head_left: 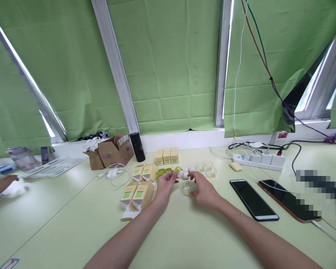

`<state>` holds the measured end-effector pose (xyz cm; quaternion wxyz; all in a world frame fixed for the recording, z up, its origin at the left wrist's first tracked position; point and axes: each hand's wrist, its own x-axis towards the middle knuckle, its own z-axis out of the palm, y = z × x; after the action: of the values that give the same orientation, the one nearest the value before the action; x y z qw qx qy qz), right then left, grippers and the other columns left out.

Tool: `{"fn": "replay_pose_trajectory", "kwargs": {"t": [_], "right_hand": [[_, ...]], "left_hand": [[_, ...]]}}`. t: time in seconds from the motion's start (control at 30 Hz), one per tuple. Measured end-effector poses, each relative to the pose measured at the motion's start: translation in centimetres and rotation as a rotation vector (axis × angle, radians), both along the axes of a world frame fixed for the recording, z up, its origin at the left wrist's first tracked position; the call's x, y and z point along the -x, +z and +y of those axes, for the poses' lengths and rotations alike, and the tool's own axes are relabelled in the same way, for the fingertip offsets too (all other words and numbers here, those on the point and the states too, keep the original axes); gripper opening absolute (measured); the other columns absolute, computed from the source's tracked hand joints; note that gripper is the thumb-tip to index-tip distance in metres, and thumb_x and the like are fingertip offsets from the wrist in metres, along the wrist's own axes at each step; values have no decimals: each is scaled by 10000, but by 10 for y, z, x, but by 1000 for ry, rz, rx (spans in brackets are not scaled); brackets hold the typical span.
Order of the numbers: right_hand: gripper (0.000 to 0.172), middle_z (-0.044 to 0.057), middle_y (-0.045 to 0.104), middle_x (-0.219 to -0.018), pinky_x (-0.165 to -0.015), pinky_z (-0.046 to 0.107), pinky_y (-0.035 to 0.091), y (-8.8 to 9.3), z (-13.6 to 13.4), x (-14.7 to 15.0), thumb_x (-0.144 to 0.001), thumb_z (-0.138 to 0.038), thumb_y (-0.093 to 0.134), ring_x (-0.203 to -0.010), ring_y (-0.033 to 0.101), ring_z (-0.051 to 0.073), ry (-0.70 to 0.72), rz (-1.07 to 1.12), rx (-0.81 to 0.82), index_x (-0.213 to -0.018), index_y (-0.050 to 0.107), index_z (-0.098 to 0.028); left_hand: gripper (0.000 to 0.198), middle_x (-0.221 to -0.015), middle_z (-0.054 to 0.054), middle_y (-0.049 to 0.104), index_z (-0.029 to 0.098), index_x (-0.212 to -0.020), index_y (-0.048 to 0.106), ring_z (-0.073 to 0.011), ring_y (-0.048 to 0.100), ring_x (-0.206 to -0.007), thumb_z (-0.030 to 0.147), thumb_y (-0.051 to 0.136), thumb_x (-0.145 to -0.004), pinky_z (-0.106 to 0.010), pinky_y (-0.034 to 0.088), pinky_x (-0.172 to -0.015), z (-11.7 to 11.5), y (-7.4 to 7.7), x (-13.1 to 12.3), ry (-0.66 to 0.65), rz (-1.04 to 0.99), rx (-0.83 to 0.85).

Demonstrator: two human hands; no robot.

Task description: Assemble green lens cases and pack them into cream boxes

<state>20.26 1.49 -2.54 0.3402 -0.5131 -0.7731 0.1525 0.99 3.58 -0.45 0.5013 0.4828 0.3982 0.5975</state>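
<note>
My left hand pinches a small green cap between its fingertips, just right of a few loose green caps. My right hand curls around a small clear jar resting on the pale table. Small white pieces lie between the two hands. Open yellow cartons lie left of my left hand. Three upright yellow boxes stand behind the caps, and empty clear jars sit behind my right hand.
Two phones lie at the right, with a power strip and cables behind them. A black bottle and brown cardboard boxes stand at the back left. Another person's hand rests at the far left edge.
</note>
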Motion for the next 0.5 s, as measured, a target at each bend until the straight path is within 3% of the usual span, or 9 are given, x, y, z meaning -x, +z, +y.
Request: {"fn": "replay_pose_trajectory", "kwargs": {"t": [0.07,0.23,0.37,0.5], "right_hand": [[579,97,632,-1286,-932,383,471,-11,9,-3,-725,-117,690,-1125,602,263,34,99,86,-1274,542,-222],[502,60,707,-1113,-949,413,476,-27,25,-4,-624,-140,758,-1031,636,267,102,303,198,-1112,668,-219],[417,59,739,-1021,-870,386,489,-20,27,-4,-605,-199,804,-995,639,273,186,640,298,-1012,714,-209],[456,68,729,-1057,-669,300,450,-5,20,-5,-642,-319,844,-869,623,218,361,1024,503,-1076,740,-225]], "left_hand": [[530,-896,-81,757,136,-861,783,-185,669,-811,614,875,-651,-289,536,-740,1,-1,0,11,-2,0],[531,-911,-85,754,134,-877,774,-179,657,-815,614,864,-668,-288,531,-758,3,-3,2,39,-5,-10],[525,-907,-84,750,140,-877,762,-186,658,-816,617,853,-678,-295,531,-758,4,-3,3,72,-12,-26],[514,-931,-82,754,148,-882,755,-190,664,-832,619,841,-694,-297,526,-768,4,-2,5,99,-21,-44]]}}
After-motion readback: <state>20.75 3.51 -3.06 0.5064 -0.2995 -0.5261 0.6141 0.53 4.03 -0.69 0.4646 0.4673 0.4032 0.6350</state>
